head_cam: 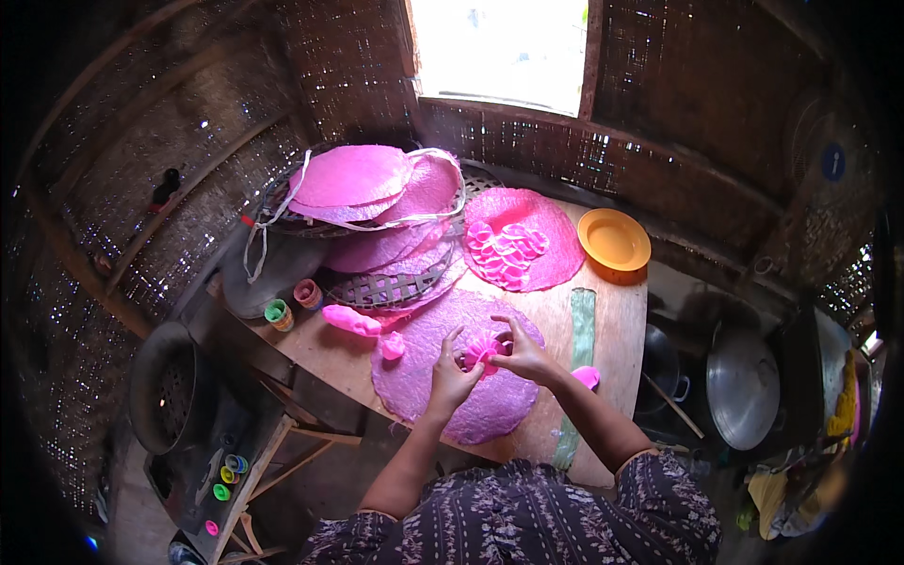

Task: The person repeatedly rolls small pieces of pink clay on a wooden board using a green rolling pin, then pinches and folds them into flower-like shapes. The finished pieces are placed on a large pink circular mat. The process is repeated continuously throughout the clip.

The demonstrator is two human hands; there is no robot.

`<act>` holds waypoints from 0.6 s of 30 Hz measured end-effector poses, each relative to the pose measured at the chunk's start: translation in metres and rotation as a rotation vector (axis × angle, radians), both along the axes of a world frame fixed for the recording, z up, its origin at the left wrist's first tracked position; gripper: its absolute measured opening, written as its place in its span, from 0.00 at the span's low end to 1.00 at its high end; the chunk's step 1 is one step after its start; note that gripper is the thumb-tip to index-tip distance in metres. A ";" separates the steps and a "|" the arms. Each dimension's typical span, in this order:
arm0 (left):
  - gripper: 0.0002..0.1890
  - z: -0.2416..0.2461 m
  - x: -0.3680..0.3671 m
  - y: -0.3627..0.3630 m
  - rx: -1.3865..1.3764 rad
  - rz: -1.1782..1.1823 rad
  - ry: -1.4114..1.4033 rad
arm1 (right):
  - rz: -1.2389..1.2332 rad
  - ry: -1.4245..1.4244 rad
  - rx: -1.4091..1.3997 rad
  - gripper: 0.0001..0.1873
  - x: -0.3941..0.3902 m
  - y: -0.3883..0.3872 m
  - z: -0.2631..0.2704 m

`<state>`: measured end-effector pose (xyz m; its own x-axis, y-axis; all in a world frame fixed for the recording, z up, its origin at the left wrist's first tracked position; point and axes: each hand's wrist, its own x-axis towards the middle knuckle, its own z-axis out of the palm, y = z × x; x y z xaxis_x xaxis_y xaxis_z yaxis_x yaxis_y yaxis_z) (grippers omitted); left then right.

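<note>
Between both hands is a small pink pleated piece (pixel 482 347), fanned out like a flower. My left hand (pixel 453 374) pinches its near edge between thumb and finger, other fingers raised. My right hand (pixel 524 357) grips the same edge from the other side, thumbs almost meeting. Below the hands lies a round pinkish-purple sheet (pixel 424 381) with a rough surface. A small pink dough-like lump (pixel 392 346) rests on the sheet's left edge, beside a longer pink lump (pixel 351 320). Another pink piece (pixel 585 376) lies partly behind my right forearm.
A wooden table (pixel 621 332) carries a round pink sheet (pixel 565 233) with several curled pink pieces, an orange plate (pixel 613 240), a green strip (pixel 583 318), and two small cups (pixel 280 315). Stacked pink discs (pixel 353 173) sit at the back left. A metal wok (pixel 743 385) stands right.
</note>
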<state>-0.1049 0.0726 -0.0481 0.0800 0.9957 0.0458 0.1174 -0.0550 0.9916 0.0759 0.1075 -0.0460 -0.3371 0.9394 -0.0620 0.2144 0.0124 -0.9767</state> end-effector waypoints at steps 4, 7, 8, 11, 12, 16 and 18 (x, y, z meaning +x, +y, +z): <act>0.41 0.002 0.007 -0.003 0.076 0.019 0.098 | -0.003 -0.154 0.084 0.43 0.000 0.006 -0.002; 0.42 -0.003 0.015 -0.001 0.006 0.054 0.050 | 0.012 -0.198 0.119 0.42 0.002 0.014 -0.001; 0.42 -0.007 0.017 0.000 0.043 0.062 0.031 | 0.026 -0.236 0.127 0.41 0.004 0.019 -0.001; 0.43 -0.027 0.016 0.004 0.255 0.151 0.059 | -0.011 -0.287 0.130 0.40 0.019 0.050 0.001; 0.42 -0.034 0.009 0.006 0.338 0.190 0.150 | -0.060 -0.272 0.104 0.40 0.031 0.071 0.004; 0.37 -0.063 -0.022 0.008 0.387 0.385 0.424 | -0.351 -0.512 0.157 0.41 0.095 0.177 0.016; 0.35 -0.072 -0.028 0.011 0.327 0.383 0.362 | -0.493 -0.508 0.105 0.40 0.126 0.229 0.019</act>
<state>-0.1332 0.0841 -0.1203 -0.2127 0.8959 0.3899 0.5144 -0.2366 0.8243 0.2018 0.3366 -0.0272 0.1747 0.9846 0.0004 0.6471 -0.1145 -0.7537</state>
